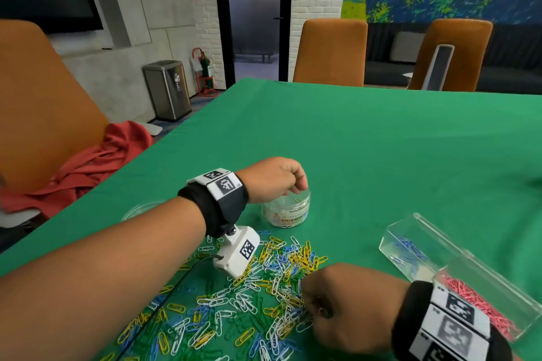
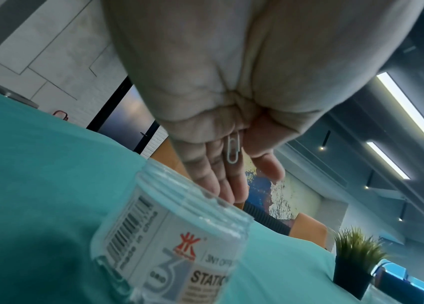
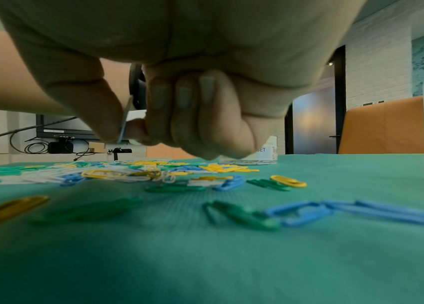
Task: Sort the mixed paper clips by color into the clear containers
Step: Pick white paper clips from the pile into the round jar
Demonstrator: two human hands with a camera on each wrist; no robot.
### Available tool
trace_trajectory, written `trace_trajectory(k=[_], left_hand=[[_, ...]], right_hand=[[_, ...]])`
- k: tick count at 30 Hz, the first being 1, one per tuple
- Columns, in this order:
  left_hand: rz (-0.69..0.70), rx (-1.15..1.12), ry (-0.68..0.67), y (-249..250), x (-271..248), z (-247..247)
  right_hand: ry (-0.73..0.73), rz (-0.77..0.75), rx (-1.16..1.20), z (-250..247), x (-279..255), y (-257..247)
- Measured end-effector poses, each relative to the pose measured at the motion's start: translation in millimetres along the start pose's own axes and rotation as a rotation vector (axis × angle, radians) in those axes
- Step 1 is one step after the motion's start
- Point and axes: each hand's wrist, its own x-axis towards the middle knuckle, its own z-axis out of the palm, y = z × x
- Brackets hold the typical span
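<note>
Over the round jar (image 1: 289, 209), my left hand (image 1: 271, 179) hangs loosely open, a white clip (image 2: 233, 151) against its fingers. Above the mixed pile (image 1: 252, 287), my right hand (image 1: 337, 302) pinches another clip (image 3: 125, 121) between thumb and forefinger.

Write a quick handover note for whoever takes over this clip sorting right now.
Left hand: fingers straight over the round jar, a white clip hanging at them.
Right hand: pinching a white clip above the mixed pile.
Done: blue and pink clips lie in the clear box; some white ones in the jar.
Left: the pile's white, yellow, blue and green clips.
</note>
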Motion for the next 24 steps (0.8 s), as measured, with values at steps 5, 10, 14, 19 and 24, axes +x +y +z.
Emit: trace_trajectory(k=[5,10,14,19,24], left_hand=[[0.012,-0.189,0.030,-6.2,-3.7,-0.4],[-0.022,-0.221,0.087,-12.0,-5.5,-12.0],[-0.092,0.393,-0.043,-23.3,-6.7,-19.8],[-0.114,0.403,-0.047,-31.1,-1.4,-10.7],[-0.089,0.393,-0.082,-21.5,-3.6,-13.0]], right_hand=[[-0.001,0.012,0.005,1.8,-1.4,1.6],[0.052,0.006,0.082,-1.3,0.4,1.4],[0.179,0.036,0.223,-10.8,8.4,11.5],[0.317,0.255,0.051,-47.3,50.7,35.2],[0.231,0.281,-0.122,-69.8,106.7,32.1]])
